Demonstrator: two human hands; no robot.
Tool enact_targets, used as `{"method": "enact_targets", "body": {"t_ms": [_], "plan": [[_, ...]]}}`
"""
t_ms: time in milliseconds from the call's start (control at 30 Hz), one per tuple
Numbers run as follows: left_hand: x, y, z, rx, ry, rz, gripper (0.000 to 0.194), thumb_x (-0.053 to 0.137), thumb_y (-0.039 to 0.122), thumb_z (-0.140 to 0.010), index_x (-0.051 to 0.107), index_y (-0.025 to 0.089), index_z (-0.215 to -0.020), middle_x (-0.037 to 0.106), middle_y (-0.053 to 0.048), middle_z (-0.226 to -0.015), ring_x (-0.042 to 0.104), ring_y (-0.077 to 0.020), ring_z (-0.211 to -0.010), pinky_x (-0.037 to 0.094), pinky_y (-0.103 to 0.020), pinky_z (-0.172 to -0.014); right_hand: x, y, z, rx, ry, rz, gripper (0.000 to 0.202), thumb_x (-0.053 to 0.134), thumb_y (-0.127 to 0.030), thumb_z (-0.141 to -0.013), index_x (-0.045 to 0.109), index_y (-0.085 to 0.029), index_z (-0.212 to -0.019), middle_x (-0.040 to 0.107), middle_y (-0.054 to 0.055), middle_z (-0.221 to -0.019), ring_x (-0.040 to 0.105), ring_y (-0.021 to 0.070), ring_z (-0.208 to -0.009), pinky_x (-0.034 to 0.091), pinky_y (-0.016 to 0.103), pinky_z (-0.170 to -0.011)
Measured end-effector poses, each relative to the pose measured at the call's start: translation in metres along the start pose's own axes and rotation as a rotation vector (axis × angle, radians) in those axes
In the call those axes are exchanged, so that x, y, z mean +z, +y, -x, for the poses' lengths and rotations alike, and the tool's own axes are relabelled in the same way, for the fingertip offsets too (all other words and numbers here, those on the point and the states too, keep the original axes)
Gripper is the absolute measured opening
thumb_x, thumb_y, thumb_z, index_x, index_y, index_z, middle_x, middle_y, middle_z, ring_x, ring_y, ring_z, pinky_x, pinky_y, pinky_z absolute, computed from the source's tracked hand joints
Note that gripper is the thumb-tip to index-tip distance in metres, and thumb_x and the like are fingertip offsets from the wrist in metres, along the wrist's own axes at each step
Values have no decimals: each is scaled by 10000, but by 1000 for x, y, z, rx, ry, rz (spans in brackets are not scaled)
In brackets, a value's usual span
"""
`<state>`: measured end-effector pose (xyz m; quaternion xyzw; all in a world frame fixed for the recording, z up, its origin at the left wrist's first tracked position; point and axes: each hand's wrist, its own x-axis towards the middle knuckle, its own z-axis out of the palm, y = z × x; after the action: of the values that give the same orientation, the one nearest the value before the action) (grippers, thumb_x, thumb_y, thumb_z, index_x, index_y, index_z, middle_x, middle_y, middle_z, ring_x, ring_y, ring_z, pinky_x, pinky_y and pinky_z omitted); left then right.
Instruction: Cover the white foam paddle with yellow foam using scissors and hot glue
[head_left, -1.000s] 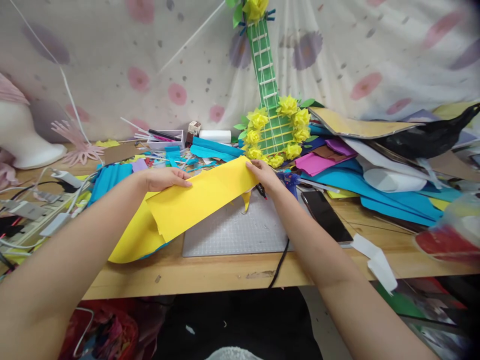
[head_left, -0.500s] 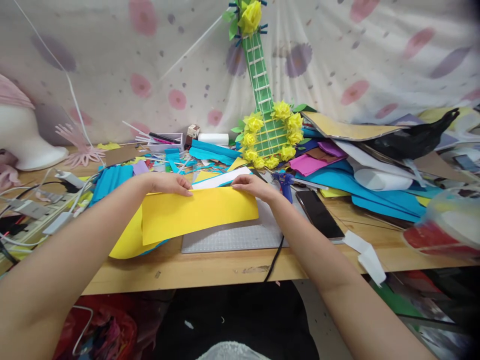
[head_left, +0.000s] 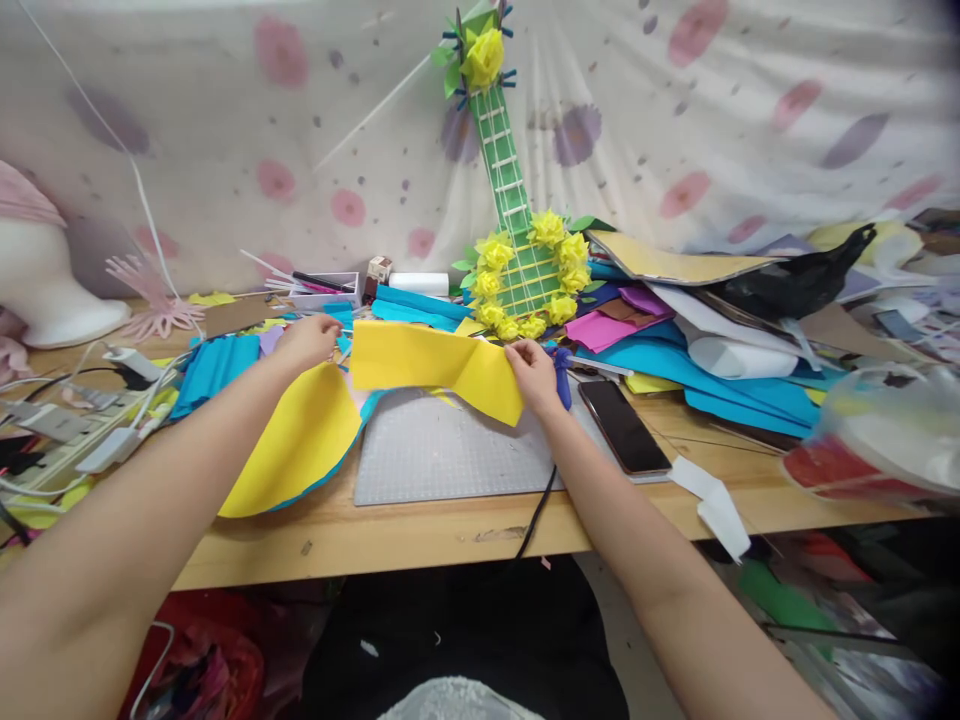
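My right hand (head_left: 534, 375) pinches the right end of a long yellow paper strip (head_left: 409, 357), which is raised over the grey cutting mat (head_left: 450, 460) and bends near that hand. Just left of the strip's other end, my left hand (head_left: 319, 340) has its fingers closed together. Whether they hold anything is hidden. Beneath my left forearm lies a rounded yellow piece (head_left: 307, 430) with a blue layer along its edge. A blue glue gun (head_left: 562, 378) rests beside my right hand, partly covered by it.
A green paper guitar (head_left: 514, 205) with yellow flowers leans on the curtain. A phone (head_left: 626, 425) lies right of the mat, near stacked coloured paper (head_left: 750, 405) and a clear tub (head_left: 877, 450). Chargers and cables (head_left: 67, 420) crowd the left.
My left hand has come off the yellow strip and moved left. The strip has shifted up and right, held by my right hand, uncovering more of the rounded piece and mat.
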<state>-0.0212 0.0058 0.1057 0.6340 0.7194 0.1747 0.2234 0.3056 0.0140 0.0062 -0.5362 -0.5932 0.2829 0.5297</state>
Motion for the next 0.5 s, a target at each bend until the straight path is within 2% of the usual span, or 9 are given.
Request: {"method": "enact_targets", "body": {"t_ms": [67,200,300,367,433,500], "plan": [[6,-2,1,41,-19,-62,447,613,511,-641,664,244,-997,694,-31,-981,571,-282,-1047,431,-297,-844,4,10,5,85,63,-11,190,492,-389,-766,530,-203,-783,627,32,-837,580,166,-808,441,266,-732],[35,0,9,248,-222,-314,580,682,497,-558,633,223,-1067,632,-97,-1177,523,-328,-1141,359,-378,-978,15,20,14,247,68,36,199,458,-364,-774,554,-201,-834,644,44,-840,602,176,-789,455,268,-699],[55,6,13,324,-206,-517,610,672,493,-599,599,157,-1103,595,-170,-1206,500,-357,-1168,321,-435,-1012,15,21,16,254,4,76,244,475,-336,-749,588,-196,-913,654,44,-865,612,180,-787,457,271,-681],[56,10,12,328,-169,-597,570,645,419,-660,563,148,-1155,596,-176,-1189,522,-347,-1142,360,-424,-980,13,20,18,244,-43,110,270,489,-315,-727,605,-194,-938,660,44,-878,612,182,-796,459,272,-676],[47,11,9,311,-120,-629,547,643,346,-680,544,164,-1186,602,-159,-1174,532,-337,-1127,391,-401,-951,10,20,19,236,-62,119,272,498,-305,-714,616,-191,-931,664,43,-886,610,181,-806,460,274,-686],[34,9,4,277,-47,-594,520,685,312,-652,577,147,-1133,605,-149,-1160,511,-347,-1147,381,-390,-969,9,20,20,234,-64,101,263,506,-305,-710,619,-187,-916,664,39,-870,606,176,-793,458,270,-686]]}}
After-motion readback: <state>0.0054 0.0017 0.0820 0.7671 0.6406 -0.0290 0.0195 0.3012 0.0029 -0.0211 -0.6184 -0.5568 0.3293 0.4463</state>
